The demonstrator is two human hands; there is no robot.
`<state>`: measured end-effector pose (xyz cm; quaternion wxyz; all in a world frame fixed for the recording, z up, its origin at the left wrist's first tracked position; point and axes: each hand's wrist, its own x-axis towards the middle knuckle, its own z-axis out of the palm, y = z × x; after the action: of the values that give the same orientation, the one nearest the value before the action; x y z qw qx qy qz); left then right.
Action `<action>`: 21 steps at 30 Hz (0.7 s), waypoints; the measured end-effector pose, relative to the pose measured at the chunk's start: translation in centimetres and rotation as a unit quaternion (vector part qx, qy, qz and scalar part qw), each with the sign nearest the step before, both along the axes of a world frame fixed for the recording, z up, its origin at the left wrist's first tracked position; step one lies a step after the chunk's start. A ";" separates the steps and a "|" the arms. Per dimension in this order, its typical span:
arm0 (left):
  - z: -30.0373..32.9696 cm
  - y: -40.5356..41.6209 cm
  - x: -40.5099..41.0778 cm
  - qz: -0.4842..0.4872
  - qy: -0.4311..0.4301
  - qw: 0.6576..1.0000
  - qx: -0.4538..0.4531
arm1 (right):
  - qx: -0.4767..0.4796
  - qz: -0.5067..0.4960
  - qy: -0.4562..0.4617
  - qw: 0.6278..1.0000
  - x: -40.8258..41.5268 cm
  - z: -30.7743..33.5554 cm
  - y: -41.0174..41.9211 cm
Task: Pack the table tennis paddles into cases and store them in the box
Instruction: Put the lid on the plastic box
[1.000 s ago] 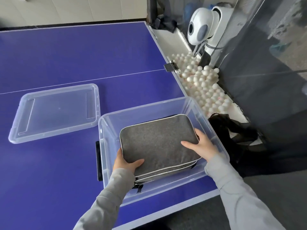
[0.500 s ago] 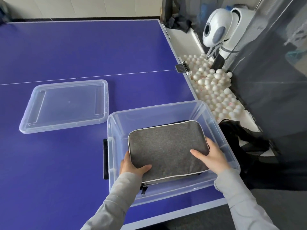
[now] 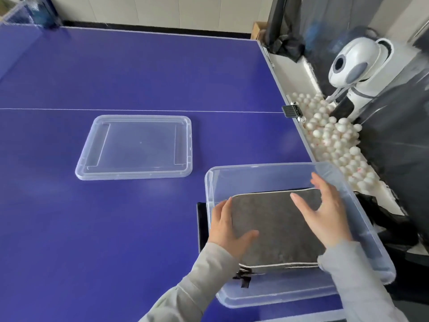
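A grey felt paddle case with white piping lies flat inside the clear plastic box at the near right corner of the table; another case shows under it at the front edge. My left hand rests at the case's left edge, fingers down its side and thumb on top. My right hand hovers over the case's right part with fingers spread and straight; whether it touches the case I cannot tell. No bare paddle is in view.
The box's clear lid lies flat on the blue table to the left of the box. White balls fill a trough beyond the table's right edge, beside a white ball machine and dark netting.
The case has sunk flat into the box. My right hand has let go of the case's right edge and lifted with fingers spread. The camera has swung to the left.
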<state>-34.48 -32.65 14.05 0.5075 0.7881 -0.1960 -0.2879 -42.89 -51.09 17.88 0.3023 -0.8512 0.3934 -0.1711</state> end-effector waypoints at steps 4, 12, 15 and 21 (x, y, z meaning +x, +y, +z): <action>1.7 5.2 6.7 0.083 0.011 0.995 -0.046 | 0.031 0.058 -0.049 0.997 7.7 0.1 4.3; -5.3 19.6 27.5 0.256 -0.033 0.952 0.167 | 0.052 0.149 0.021 0.987 24.0 -3.7 11.4; -7.3 22.6 33.1 0.263 -0.026 0.940 0.217 | 0.068 0.144 0.088 0.983 28.9 -6.4 12.1; -11.1 23.8 40.0 0.240 0.007 0.932 0.270 | 0.056 0.076 0.218 0.971 33.0 -12.8 10.8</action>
<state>5.54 -8.89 2.93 0.3306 0.9171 0.0872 -0.2050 -9.88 -40.31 5.11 0.2690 -0.8772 0.3925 0.0642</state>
